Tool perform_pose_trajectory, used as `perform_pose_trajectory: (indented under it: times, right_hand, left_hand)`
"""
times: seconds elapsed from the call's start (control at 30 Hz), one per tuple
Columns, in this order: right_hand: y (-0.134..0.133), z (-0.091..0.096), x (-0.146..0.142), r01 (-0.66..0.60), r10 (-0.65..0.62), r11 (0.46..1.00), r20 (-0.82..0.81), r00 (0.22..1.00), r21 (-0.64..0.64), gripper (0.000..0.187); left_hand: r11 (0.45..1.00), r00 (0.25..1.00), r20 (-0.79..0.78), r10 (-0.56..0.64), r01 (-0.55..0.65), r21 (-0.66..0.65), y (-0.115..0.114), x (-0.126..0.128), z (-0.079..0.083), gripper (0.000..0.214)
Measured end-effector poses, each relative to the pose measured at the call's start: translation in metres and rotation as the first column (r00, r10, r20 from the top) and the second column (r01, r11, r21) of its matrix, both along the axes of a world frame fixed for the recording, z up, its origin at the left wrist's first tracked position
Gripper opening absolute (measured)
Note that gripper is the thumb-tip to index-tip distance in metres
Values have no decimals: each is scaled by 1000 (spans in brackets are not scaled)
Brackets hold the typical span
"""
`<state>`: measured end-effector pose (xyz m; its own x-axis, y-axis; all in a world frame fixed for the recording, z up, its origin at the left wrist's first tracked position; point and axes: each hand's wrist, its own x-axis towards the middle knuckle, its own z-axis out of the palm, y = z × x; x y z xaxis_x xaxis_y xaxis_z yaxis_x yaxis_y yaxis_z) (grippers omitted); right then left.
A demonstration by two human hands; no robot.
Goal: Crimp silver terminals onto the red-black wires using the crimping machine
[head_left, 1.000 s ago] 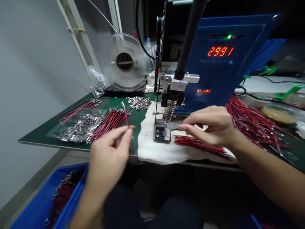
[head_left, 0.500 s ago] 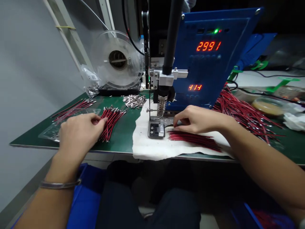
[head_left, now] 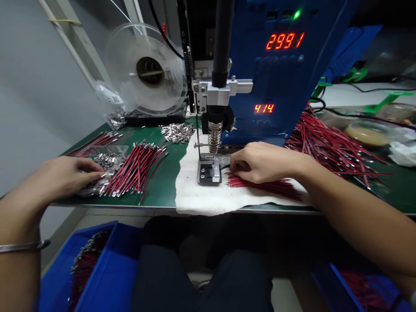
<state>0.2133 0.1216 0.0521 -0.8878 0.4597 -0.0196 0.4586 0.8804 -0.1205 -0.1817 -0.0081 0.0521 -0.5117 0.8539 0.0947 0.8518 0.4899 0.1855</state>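
Note:
My left hand (head_left: 71, 175) is at a clear plastic bag (head_left: 118, 151) of small metal parts, its thumb and fingers pinched together over the parts; what they pinch is too small to make out. Beside the bag lies a bundle of red-and-black wires (head_left: 136, 169) with metal tips. My right hand (head_left: 260, 162) is closed just right of a small metal fixture (head_left: 209, 173), under a soldering head (head_left: 215, 134) with a spring. Its fingertips are partly hidden, and a thin dark strip shows by them. Below that hand, a row of red wires (head_left: 263, 187) rests on white paper (head_left: 208, 201).
A blue control box (head_left: 260, 82) with red digits stands behind the fixture. Loose metal parts (head_left: 177, 132) lie near a clear reel (head_left: 112, 56). To the right is a big heap of red wires (head_left: 325, 147). Blue bins (head_left: 110, 264) with wires sit below the table.
My left hand has moved left, off the wire bundle and over to the bag of metal parts. My right hand stays by the fixture. The view has shifted slightly.

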Motion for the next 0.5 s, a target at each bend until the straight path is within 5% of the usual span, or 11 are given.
perform_pose_trajectory:
  times: [0.33,0.5]
  right_hand:
    - [3,-1,2,-113,112,994,-67,991,-7,13]
    - [3,1,3,-89,82,993,-93,992,-81,13]
  left_hand:
    - [995,994,-67,-89,85,-59,9,3,5,45]
    - [996,995,-93,-41,34,-78,16,6,7,41]
